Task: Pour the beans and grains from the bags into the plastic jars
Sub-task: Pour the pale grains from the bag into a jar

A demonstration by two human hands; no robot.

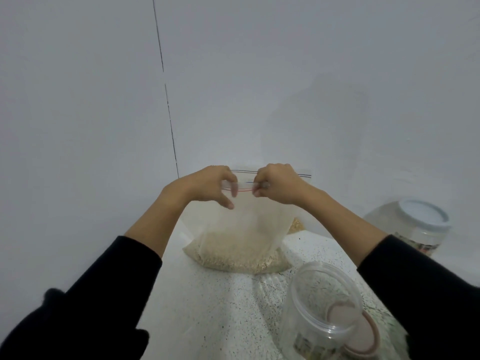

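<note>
Both hands, left (pixel 207 184) and right (pixel 276 183), pinch the zip top of the upright grain bag (pixel 241 242) beside an open jar (pixel 322 305).

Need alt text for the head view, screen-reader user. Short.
Both hands, left hand and right hand, pinch the zip seal at the top of a clear bag of pale grain standing on a speckled counter against a white wall. An open, empty plastic jar stands near right; a lidded jar sits farther right.
</note>
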